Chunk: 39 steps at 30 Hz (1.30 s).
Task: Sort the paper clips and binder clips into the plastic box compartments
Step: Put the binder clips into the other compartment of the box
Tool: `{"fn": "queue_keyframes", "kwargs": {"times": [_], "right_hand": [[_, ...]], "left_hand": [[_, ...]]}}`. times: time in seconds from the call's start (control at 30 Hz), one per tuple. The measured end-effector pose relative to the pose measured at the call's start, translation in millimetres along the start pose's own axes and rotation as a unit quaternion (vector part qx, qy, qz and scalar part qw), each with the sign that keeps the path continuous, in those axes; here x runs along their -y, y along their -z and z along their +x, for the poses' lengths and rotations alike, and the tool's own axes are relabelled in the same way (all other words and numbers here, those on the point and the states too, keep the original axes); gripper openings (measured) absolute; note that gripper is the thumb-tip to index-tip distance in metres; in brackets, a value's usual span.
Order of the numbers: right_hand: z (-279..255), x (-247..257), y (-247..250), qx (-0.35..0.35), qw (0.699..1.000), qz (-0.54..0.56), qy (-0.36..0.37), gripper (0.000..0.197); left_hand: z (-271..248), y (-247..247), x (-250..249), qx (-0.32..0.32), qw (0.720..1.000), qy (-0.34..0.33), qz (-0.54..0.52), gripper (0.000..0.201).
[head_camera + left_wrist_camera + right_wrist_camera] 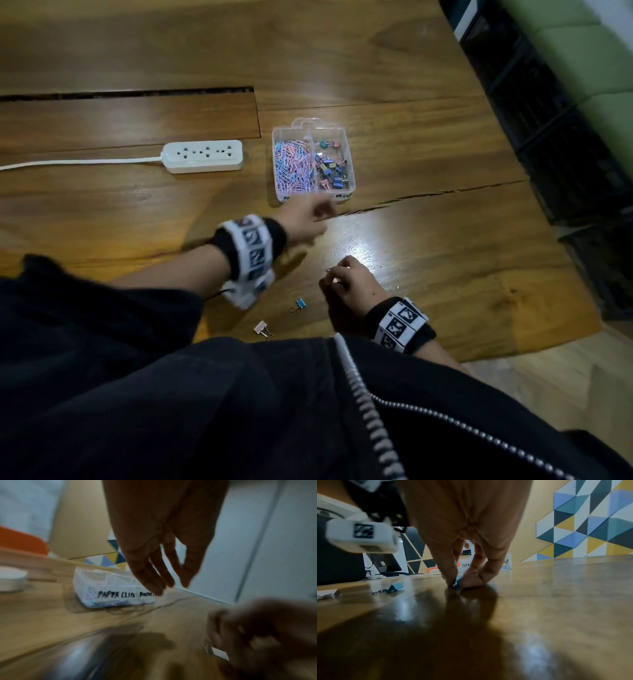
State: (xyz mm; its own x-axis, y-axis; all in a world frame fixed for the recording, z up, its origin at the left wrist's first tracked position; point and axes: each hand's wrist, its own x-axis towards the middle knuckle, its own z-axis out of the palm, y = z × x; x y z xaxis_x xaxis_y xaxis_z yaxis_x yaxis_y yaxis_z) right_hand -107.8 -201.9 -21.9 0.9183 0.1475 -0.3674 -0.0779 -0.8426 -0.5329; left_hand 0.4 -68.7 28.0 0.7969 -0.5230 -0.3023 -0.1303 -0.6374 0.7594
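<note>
Wood table; box, paper clips left, binder clips right

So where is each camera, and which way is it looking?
Head: on the person's head, looking down at the table, plastic box, power strip, both hands and the dark jacket.
Left wrist: on the left wrist, looking along the open left hand toward the box's label.
Right wrist: on the right wrist, low over the table, looking at the right hand pinching a blue binder clip.
Shared: the loose blue clip shows in the head and right wrist views.
</note>
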Motion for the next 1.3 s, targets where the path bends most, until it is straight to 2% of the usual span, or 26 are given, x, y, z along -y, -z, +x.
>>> {"fn": "queue_keyframes", "kwargs": {"times": [0.03, 0.07, 0.13, 0.17, 0.23, 0.3, 0.4, 0.53, 0.6, 0.67, 0.83, 0.93, 1.03, 1.13, 1.23, 1.3], "right_hand": [[0.1, 1.4, 0.2, 0.008, 1.000, -0.003, -0.002, 0.020], [0.3, 2.9, 0.8, 0.016, 1.000, -0.005, -0.004, 0.020], [0.1, 6.3, 2.1, 0.026, 1.000, -0.003, -0.016, 0.017], [0.0, 7.8, 2.8, 0.026, 0.999, 0.003, -0.024, 0.015], [0.3, 10.3, 3.8, 0.025, 0.999, 0.012, -0.040, 0.011], [0.0, 13.4, 4.4, 0.035, 0.997, 0.013, -0.063, 0.009], [-2.0, 16.2, 3.9, 0.026, 0.996, 0.035, -0.079, 0.010], [-8.0, 16.8, 4.6, 0.020, 0.992, 0.095, -0.079, 0.013], [-9.1, 15.1, 5.9, 0.024, 0.988, 0.127, -0.088, 0.015], [-9.0, 13.0, 7.0, 0.023, 0.984, 0.146, -0.097, 0.013], [-3.3, 9.4, 14.5, -0.018, 0.971, 0.208, -0.117, 0.010], [6.2, 12.0, 26.9, -0.046, 0.964, 0.242, -0.101, 0.010], [21.3, 17.6, 43.2, -0.081, 0.950, 0.287, -0.093, 0.020], [37.3, 20.3, 56.6, -0.125, 0.940, 0.305, -0.085, 0.026], [46.6, 19.7, 61.5, -0.140, 0.932, 0.327, -0.075, 0.026], [46.4, 18.2, 59.3, -0.136, 0.929, 0.338, -0.072, 0.026]], "left_hand": [[-16.7, -1.7, 10.0, 0.074, 0.994, -0.029, 0.075, 0.034], [-32.2, -3.9, 21.2, 0.157, 0.975, -0.053, 0.147, 0.041], [-59.2, -11.3, 44.3, 0.290, 0.908, -0.080, 0.291, 0.067], [-70.8, -16.5, 54.5, 0.322, 0.871, -0.085, 0.361, 0.080], [-88.7, -27.0, 67.7, 0.323, 0.819, -0.120, 0.459, 0.090], [-98.8, -38.2, 72.2, 0.297, 0.806, -0.148, 0.490, 0.088], [-97.7, -46.3, 72.0, 0.275, 0.816, -0.150, 0.487, 0.079], [-95.3, -43.1, 63.7, 0.263, 0.864, -0.133, 0.407, 0.054], [-96.7, -41.7, 62.6, 0.246, 0.877, -0.136, 0.389, 0.038], [-98.3, -42.0, 64.1, 0.227, 0.889, -0.132, 0.376, 0.031], [-96.5, -36.1, 66.2, 0.192, 0.933, -0.061, 0.299, 0.021], [-93.9, -30.6, 70.8, 0.148, 0.951, -0.028, 0.269, 0.005], [-92.4, -27.0, 75.2, 0.128, 0.958, -0.006, 0.255, 0.008], [-89.7, -21.1, 76.8, 0.100, 0.972, 0.026, 0.210, 0.028], [-90.6, -13.1, 75.6, 0.085, 0.985, 0.030, 0.146, 0.023], [-96.2, -12.4, 75.5, 0.122, 0.981, 0.018, 0.151, 0.017]]}}
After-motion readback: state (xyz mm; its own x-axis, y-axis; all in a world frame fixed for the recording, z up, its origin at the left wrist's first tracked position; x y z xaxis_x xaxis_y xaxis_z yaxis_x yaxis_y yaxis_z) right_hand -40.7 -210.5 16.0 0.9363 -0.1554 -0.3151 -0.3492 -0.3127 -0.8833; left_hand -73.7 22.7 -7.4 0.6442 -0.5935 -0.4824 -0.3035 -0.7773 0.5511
